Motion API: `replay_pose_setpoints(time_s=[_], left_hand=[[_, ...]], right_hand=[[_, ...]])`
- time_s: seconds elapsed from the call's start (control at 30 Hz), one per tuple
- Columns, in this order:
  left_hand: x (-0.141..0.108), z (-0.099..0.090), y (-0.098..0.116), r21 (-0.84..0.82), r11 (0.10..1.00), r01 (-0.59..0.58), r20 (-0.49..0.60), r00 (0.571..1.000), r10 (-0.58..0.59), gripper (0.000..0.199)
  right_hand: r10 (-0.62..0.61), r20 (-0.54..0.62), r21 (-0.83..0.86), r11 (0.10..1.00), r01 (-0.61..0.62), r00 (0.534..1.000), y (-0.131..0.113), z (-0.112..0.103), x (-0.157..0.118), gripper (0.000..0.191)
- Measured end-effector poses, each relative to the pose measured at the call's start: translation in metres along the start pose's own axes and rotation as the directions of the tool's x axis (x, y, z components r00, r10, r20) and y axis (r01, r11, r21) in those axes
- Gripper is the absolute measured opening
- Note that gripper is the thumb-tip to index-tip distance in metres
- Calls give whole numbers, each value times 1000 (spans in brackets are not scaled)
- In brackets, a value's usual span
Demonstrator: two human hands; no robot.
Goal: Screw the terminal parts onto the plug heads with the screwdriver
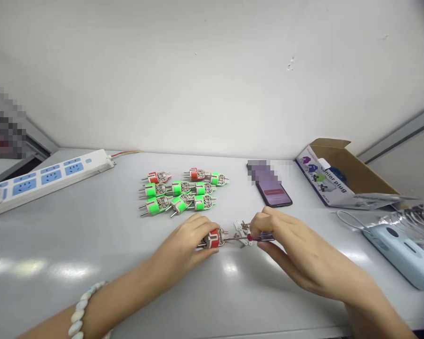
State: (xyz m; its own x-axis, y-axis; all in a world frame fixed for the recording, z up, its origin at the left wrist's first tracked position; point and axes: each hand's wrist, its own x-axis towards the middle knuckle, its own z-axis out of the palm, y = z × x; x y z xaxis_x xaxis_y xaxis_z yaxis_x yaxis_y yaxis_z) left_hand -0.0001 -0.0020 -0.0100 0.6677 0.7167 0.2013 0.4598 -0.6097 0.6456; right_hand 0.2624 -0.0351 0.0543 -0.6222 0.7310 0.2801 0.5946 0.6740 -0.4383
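**Q:** What lies nearest the viewer?
**A:** A beaded bracelet [80, 310] circles the left wrist. The left hand [182, 249] sits low over the pale, glossy bench [102, 301], its fingers [201, 227] closed around a red-bodied plug [214, 238] with metal pins.

**Q:** And the right hand [300, 254]?
**A:** Its fingers [265, 217] pinch a screwdriver [261, 237] with a red and translucent purple handle. The thin steel shaft reaches across to the plug, and the two opposed holds keep plug and shaft in line.

**Q:** What lies just beside them?
**A:** White plastic plug parts [240, 230] and small metal screws [246, 226] sit beneath the shaft, within easy reach of both hands.

**Q:** And farther off?
**A:** Plug bases [178, 193] of green and red plastic lie grouped closely together, most pins pointing left. Beyond them are a dark phone [273, 193], an open cardboard carton [339, 174] and, right, a pale blue plastic casing [395, 252] beside crinkled silver bags [419, 221]. A white power strip [49, 181] with blue sockets lies far left.
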Motion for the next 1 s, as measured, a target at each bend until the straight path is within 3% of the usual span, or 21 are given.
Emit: replay_pose_setpoints(time_s=[0.13,0.33,0.5,0.6,0.8,0.87,1.0], left_hand=[[0,1,2,0,1000,16,5,1000,-16,23],[0,1,0,-6,1000,11,-4,1000,-11,17],[0,-1,1,-11,1000,16,-1,1000,-16,18],[1,-2,1,-17,1000,11,8,1000,-10,18],[3,-3,1,-53,998,36,26,999,-35,21],[2,-4,2,-51,998,34,17,999,-33,21],[2,-4,3,-45,999,22,4,1000,-22,19]], right_hand=[[22,9,40,999,-22,1000,3,4,-3,15],[-43,-135,-106,994,29,990,-2,16,-3,18],[-4,-252,-32,999,-4,968,-9,24,2,16],[55,-226,124,992,-28,973,-10,24,4,14],[118,-7,296,949,-111,993,-7,5,1,12],[82,-19,273,959,-74,996,-5,0,1,15],[-18,-155,214,975,52,988,0,2,2,21]])
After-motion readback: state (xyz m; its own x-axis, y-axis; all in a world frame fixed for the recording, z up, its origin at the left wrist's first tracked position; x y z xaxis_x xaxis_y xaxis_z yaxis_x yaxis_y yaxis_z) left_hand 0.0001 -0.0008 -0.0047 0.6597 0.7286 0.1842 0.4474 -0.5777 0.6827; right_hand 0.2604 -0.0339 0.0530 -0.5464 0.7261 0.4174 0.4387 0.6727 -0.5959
